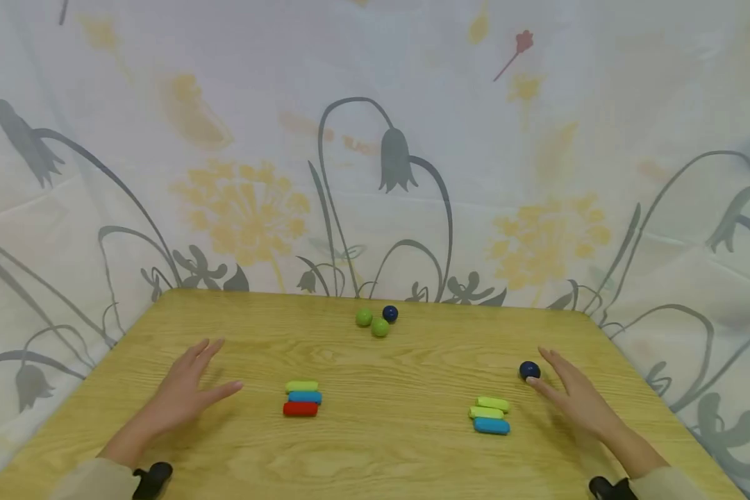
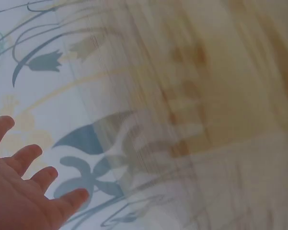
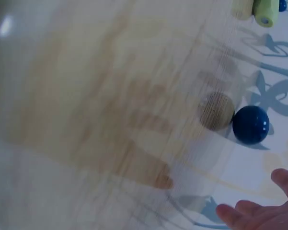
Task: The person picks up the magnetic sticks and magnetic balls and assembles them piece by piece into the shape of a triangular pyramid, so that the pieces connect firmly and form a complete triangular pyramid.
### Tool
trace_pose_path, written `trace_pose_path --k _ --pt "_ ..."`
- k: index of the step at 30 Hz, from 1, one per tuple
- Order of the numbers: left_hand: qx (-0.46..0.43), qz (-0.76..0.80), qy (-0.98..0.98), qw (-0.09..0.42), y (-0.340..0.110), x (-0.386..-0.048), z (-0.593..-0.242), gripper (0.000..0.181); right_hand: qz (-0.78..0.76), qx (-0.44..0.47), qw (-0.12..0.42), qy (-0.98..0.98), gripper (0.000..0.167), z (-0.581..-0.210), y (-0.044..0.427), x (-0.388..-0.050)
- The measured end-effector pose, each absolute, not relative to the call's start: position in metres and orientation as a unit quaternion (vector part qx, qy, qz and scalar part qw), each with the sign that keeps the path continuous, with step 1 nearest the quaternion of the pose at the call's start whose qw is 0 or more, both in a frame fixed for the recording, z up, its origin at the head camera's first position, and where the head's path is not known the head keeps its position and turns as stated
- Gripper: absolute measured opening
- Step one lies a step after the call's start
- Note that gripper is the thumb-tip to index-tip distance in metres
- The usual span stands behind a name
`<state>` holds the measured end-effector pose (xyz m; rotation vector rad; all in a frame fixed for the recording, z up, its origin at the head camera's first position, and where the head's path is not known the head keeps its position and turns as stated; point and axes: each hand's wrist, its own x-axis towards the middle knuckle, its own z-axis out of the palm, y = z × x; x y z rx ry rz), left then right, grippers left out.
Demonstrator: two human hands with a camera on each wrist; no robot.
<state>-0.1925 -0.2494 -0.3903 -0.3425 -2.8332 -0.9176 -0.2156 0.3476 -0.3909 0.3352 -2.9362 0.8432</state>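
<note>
My left hand (image 1: 178, 396) hovers over the left side of the wooden table, fingers spread, holding nothing. To its right lies a row of three short sticks: a yellow-green stick (image 1: 302, 386), a blue stick (image 1: 305, 397) and a red stick (image 1: 301, 409). On the other side my right hand (image 1: 575, 399), fingers extended, is nearest to a dark blue ball (image 1: 529, 370). The right wrist view shows that ball (image 3: 250, 125) apart from the fingers. Left of this hand are two yellow-green sticks (image 1: 492, 403) and another blue stick (image 1: 492, 426), side by side.
Near the table's back edge, two green balls (image 1: 380, 328) and a second dark blue ball (image 1: 390, 314) sit close together. A flower-printed cloth (image 1: 256, 139) hangs behind the wooden table (image 1: 375, 451). The glossy tabletop mirrors the hands in both wrist views.
</note>
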Motion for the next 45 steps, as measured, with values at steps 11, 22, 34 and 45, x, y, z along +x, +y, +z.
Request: trace_pose_path --k 11,22,34,45 --pt "-0.120 -0.391 -0.911 0.047 -0.224 -0.207 -0.389 0.068 0.292 0.107 0.013 -0.950 0.064 -0.394 0.349 -0.228" --pt "-0.161 -0.458 -0.874 -0.014 -0.205 -0.219 -0.395 0.049 0.261 0.121 0.048 -0.956 0.041 -0.402 0.352 -0.236" --pt "-0.223 -0.435 -0.870 -0.065 -0.191 -0.232 -0.400 0.036 0.270 0.093 0.042 -0.958 0.035 -0.399 0.345 -0.238" --pt "-0.232 -0.414 -0.876 -0.087 -0.180 -0.233 -0.400 0.025 0.289 0.093 0.039 -0.952 0.034 -0.400 0.334 -0.241"
